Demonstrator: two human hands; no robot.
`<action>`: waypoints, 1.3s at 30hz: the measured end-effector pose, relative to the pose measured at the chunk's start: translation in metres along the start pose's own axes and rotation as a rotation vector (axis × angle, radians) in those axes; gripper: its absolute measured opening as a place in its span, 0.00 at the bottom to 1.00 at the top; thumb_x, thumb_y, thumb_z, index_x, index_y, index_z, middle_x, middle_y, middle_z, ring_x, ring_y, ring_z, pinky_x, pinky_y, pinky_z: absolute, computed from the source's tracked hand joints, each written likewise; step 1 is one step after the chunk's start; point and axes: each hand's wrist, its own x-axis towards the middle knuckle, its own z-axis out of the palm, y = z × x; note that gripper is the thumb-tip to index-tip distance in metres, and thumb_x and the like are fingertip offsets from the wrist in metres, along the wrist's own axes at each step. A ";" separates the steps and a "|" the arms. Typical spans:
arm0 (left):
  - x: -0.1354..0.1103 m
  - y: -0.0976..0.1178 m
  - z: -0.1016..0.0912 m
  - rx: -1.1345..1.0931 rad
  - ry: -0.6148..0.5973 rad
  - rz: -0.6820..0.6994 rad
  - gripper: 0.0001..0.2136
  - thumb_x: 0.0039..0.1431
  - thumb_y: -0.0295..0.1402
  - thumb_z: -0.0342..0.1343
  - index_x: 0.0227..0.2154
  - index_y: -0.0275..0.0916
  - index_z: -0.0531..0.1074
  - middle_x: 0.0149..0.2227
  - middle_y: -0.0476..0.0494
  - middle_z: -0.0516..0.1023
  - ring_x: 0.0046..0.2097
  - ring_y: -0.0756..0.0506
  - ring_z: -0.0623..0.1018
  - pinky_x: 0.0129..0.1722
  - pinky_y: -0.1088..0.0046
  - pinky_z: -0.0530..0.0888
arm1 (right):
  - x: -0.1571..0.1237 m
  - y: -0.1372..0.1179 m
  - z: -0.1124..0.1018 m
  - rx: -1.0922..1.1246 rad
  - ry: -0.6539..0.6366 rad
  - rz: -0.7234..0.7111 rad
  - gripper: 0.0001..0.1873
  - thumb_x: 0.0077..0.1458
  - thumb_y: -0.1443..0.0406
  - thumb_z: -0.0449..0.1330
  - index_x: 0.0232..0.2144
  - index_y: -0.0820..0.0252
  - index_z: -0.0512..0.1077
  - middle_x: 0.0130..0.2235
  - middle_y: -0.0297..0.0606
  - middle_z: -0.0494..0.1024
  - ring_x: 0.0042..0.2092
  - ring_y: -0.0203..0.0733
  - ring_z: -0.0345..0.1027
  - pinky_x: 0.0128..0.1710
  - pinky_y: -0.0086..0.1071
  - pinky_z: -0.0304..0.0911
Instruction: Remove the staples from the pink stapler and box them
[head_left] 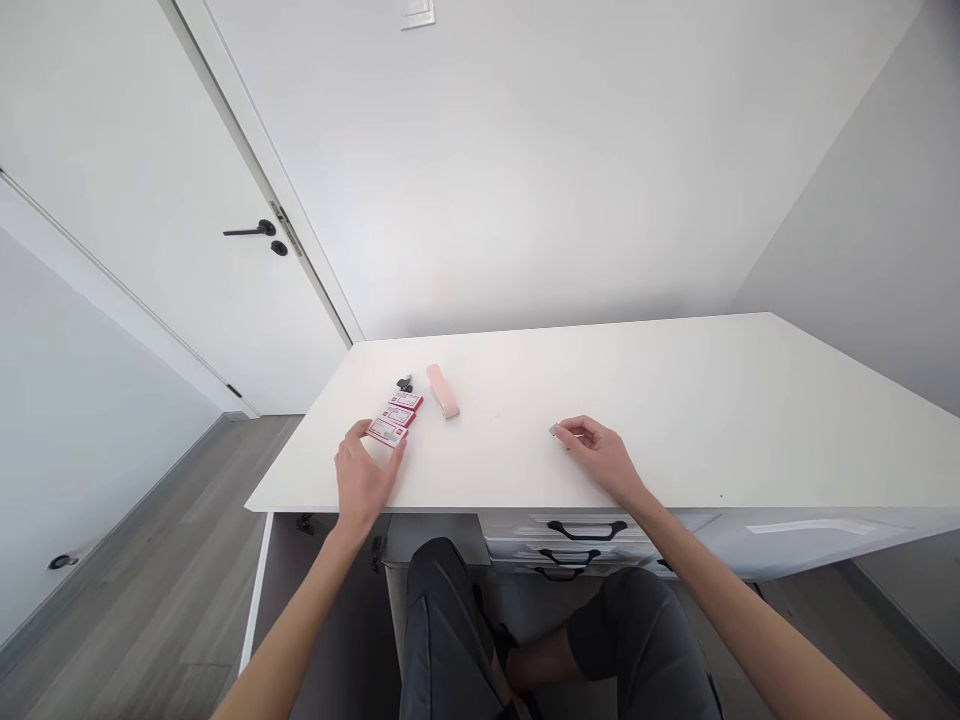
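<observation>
Near the table's (pixel 675 400) front edge, the left hand (pixel 364 478) opens around a red-and-white packet (pixel 388 431). The right hand (pixel 602 457) pinches a grey piece (pixel 554 430).

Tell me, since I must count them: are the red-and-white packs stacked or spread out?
Spread out: three packs lie flat in a row on the desk, left hand touching the nearest.

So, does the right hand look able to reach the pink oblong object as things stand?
Probably yes. Only bare white tabletop lies between the right hand and the pink oblong object, though its fingers already pinch a small grey piece.
</observation>
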 end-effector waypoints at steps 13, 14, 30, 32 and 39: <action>0.007 0.113 0.112 -0.568 -0.318 0.016 0.26 0.58 0.45 0.69 0.54 0.45 0.67 0.63 0.35 0.70 0.67 0.36 0.71 0.65 0.55 0.66 | 0.009 0.000 0.001 0.116 0.014 -0.051 0.24 0.57 0.41 0.66 0.38 0.55 0.79 0.42 0.42 0.85 0.41 0.47 0.78 0.45 0.42 0.72; 0.011 0.111 0.116 -0.562 -0.284 0.000 0.27 0.58 0.45 0.69 0.55 0.44 0.66 0.62 0.34 0.71 0.66 0.36 0.72 0.65 0.55 0.66 | 0.010 0.000 0.002 0.125 0.009 -0.054 0.24 0.57 0.41 0.66 0.38 0.54 0.79 0.42 0.42 0.85 0.42 0.48 0.78 0.45 0.41 0.72; 0.015 0.103 0.126 -0.121 -0.389 0.245 0.34 0.50 0.55 0.71 0.57 0.46 0.76 0.47 0.37 0.74 0.57 0.30 0.71 0.62 0.47 0.63 | 0.013 -0.001 0.001 0.171 -0.014 -0.047 0.24 0.57 0.42 0.66 0.36 0.55 0.78 0.40 0.42 0.85 0.40 0.47 0.78 0.43 0.41 0.74; 0.017 0.101 0.126 -0.091 -0.436 0.273 0.36 0.51 0.57 0.70 0.60 0.46 0.73 0.45 0.39 0.75 0.55 0.31 0.71 0.62 0.47 0.63 | 0.013 -0.003 0.001 0.195 -0.015 -0.047 0.24 0.57 0.42 0.67 0.36 0.55 0.78 0.39 0.41 0.84 0.40 0.47 0.78 0.42 0.41 0.74; 0.017 0.099 0.124 -0.195 -0.460 0.329 0.23 0.58 0.48 0.68 0.51 0.45 0.72 0.53 0.39 0.76 0.58 0.34 0.73 0.60 0.53 0.67 | 0.011 -0.009 0.001 0.262 -0.029 -0.034 0.23 0.57 0.43 0.67 0.36 0.55 0.77 0.40 0.42 0.84 0.46 0.51 0.80 0.43 0.42 0.77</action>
